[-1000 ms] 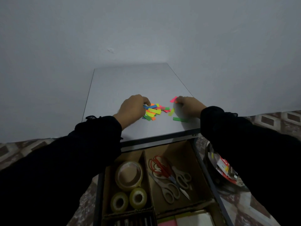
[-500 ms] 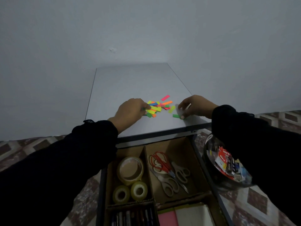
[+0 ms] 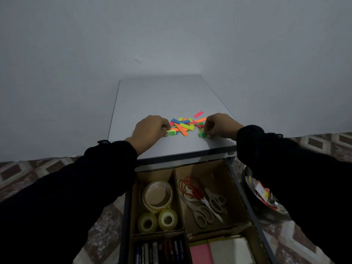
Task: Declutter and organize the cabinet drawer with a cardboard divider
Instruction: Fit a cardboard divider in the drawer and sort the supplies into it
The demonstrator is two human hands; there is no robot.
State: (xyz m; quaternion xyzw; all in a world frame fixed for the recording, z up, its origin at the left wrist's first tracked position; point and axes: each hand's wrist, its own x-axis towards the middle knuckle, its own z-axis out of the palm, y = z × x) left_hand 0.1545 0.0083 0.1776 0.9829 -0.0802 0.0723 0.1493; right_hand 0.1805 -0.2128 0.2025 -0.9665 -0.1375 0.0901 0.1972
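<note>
Drawer (image 3: 190, 212) stands open below the table (image 3: 162, 100), its cardboard divider (image 3: 176, 197) already sorting tapes and scissors, while left hand (image 3: 150, 130) and right hand (image 3: 221, 126) each pinch a green tab beside the loose pile of paper tabs (image 3: 185, 124), probably gathering them for a compartment.

The scene is dim and bluish-grey, with soft, even light and no glare. The wall (image 3: 171, 35) darkens toward the corners, most at 10 and 2 o'clock. The cabinet top (image 3: 162, 96) is the palest area; faint shadow lies along its far edge at 12. The black sleeves (image 3: 76, 197) lose all detail. The drawer (image 3: 209, 187) at 6 is murky. Wide-angle bending shows at the edges, and the floor (image 3: 323, 143) at 3 looks soft.
</note>
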